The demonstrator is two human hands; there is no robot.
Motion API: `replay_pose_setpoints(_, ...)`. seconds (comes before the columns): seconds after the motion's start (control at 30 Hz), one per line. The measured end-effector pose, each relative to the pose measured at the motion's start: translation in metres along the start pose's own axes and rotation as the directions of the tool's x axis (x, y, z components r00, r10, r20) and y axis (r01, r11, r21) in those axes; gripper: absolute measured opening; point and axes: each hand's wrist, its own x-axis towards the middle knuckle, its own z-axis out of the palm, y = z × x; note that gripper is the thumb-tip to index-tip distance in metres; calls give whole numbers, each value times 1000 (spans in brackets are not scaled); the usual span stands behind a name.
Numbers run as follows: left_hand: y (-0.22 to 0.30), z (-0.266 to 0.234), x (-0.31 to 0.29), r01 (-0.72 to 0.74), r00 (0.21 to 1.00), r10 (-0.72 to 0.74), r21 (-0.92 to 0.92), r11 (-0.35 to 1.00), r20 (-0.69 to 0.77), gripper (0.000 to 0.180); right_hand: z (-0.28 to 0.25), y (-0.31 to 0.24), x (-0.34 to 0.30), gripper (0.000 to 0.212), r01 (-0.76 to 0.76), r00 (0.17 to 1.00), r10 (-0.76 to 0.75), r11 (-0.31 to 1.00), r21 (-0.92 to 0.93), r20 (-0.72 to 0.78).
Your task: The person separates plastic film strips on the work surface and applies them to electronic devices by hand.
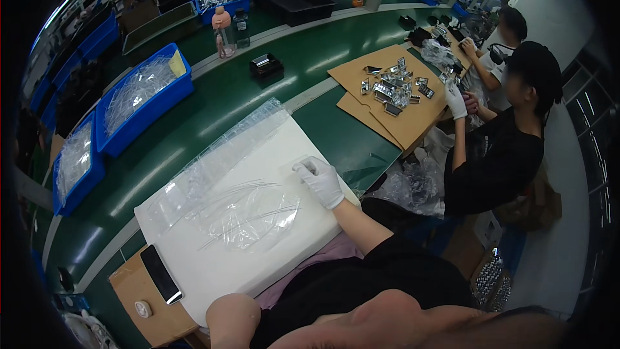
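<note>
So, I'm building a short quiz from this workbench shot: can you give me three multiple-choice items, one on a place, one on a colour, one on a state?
1. Where does the dark phone lie?
A. on cardboard at the white pad's near-left corner
B. inside a blue bin
C. on the far cardboard among the metal parts

2. What colour are the bins left of the green belt?
A. red
B. blue
C. yellow

3. What is the gloved right hand doing?
A. lifted high off the table
B. resting on the white pad, fingers curled at a clear plastic bag
C. holding a bottle

Answers: 1 A, the phone sits on the brown board beside the pad's corner; 2 B, the bin walls are blue; 3 B, the glove lies on the pad at the bag's edge.
</note>
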Motion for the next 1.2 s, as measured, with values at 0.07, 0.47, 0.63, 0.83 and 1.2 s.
replay_pose_setpoints(0.07, 7, -10, 0, -1, 994, -14, 137, 991, 107, 64, 3, -2, 0, 13, 12, 1000, -11, 1000, -4, 13)
replay_pose_setpoints(0.47, -15, -5, 6, 108, 982, -63, -259, 960, 179, 61, 3, -3, -1, 13, -5, 1000, 5, 1000, 1, 17)
replay_pose_setpoints(0.63, -13, -9, 5, 161, 971, -63, -438, 884, 229, 59, 5, -6, -2, 18, -6, 1000, 6, 999, 34, -3)
replay_pose_setpoints(0.83, -13, -15, 2, 219, 959, -44, -630, 745, 280, 59, 4, -1, -1, 14, 5, 1000, -5, 1000, 17, 5)
replay_pose_setpoints(1.2, -16, -31, -31, 191, 982, -142, -655, 731, 128, 56, 3, -3, -1, 13, 5, 1000, -4, 1000, -31, 21)
